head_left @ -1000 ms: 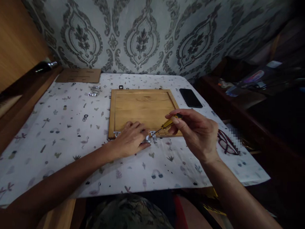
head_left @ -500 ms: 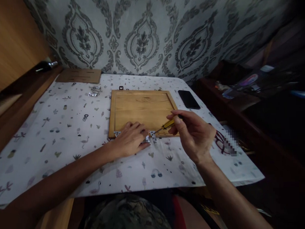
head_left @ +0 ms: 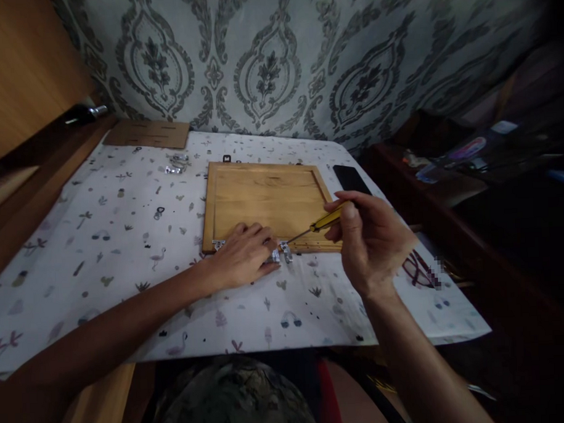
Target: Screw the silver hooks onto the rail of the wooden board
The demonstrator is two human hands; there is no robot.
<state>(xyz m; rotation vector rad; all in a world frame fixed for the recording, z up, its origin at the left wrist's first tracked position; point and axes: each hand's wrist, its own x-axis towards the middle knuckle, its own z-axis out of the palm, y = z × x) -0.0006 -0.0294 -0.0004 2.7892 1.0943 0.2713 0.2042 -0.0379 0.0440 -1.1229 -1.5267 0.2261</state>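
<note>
A framed wooden panel (head_left: 267, 203) lies flat on the table, with metal hinges along its near edge. My left hand (head_left: 241, 256) rests over that edge, fingers curled and thumb below, gripping a silver hinge (head_left: 273, 256) that is mostly hidden under the fingers. To its right, a second metal piece (head_left: 287, 253) of the hinge shows. In my right hand (head_left: 373, 239) is a yellow and black screwdriver (head_left: 326, 219), held by its handle between thumb and fingers. Its thin shaft slants down to the left, the tip at the hinge; whether it touches a screw cannot be made out.
A black phone (head_left: 351, 179) lies beyond my right hand, and dark red glasses (head_left: 418, 270) to its right. Loose metal hinges (head_left: 176, 164) and a cardboard piece (head_left: 147, 134) are at the back left of the patterned tablecloth (head_left: 126, 241). A plastic bottle (head_left: 465, 149) stands off right.
My right hand has shifted right and slightly up, the screwdriver handle drawn back with it, and now covers part of the phone. My left hand stays on the hinge. The view has shifted slightly.
</note>
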